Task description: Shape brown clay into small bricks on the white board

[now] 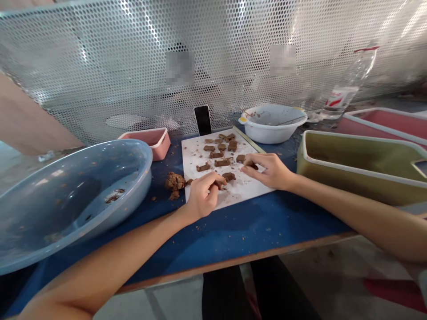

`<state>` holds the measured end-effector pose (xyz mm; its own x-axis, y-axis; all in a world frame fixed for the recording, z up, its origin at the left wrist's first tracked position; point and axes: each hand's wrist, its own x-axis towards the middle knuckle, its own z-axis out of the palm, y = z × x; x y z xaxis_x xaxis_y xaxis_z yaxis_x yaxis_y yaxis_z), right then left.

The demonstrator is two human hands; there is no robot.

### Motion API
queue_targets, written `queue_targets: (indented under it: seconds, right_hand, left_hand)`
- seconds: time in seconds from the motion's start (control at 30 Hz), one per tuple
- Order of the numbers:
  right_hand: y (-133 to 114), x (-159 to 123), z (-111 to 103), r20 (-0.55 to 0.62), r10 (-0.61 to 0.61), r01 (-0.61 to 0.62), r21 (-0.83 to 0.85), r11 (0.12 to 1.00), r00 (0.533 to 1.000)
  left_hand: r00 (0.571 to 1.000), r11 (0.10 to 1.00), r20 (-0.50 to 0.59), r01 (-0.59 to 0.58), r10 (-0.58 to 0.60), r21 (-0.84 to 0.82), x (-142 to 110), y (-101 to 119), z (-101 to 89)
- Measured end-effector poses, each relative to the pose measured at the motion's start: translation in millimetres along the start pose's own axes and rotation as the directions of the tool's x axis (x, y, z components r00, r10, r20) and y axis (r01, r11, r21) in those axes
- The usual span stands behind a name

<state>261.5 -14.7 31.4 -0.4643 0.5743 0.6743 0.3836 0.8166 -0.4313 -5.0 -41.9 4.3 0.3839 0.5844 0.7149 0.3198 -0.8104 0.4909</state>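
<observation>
The left hand [202,195] curls at a small brown clay-like piece [219,184], the right hand [270,171] at another; whether either grasps, I cannot tell. Just beyond the left fingertips, a brown clay-like block [229,176] lies roughly crosswise on white sheeting [242,190].

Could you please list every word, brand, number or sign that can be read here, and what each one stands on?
No text can be read.
The label on the clear plastic bottle bears red marks, too blurred to read.
The smartphone shows a dark screen, with no visible text.
</observation>
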Motion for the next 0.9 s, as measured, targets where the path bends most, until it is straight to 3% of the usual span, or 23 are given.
queue_targets:
  seconds: [0.23,0.47,0.73,0.9]
  right_hand:
    - [0.9,1.5,-4.8,0.058,0.089,-0.090,0.004,0.996,0.994]
    - [5.1,0.7,4.3,0.049,0.001,-0.003,0.040,0.999,0.999]
    - [7.1,0.7,2.9,0.059,0.079,-0.078,-0.013,0.997,0.995]
    - [7.3,0.2,2.9,0.008,0.051,-0.051,0.017,0.999,0.999]
  left_hand:
    - [1.000,1.000,0.007,0.000,0.000,0.007,-0.4,-0.6,0.0]
    - [1.000,1.000,0.004,0.002,-0.002,0.019,0.2,0.4,-0.4]
    - [1.000,1.000,0.005,-0.006,0.006,-0.004,0.1,0.1,0.3]
    - [1.000,1.000,0.009,-0.008,0.007,0.015,0.0,0.2,-0.1]
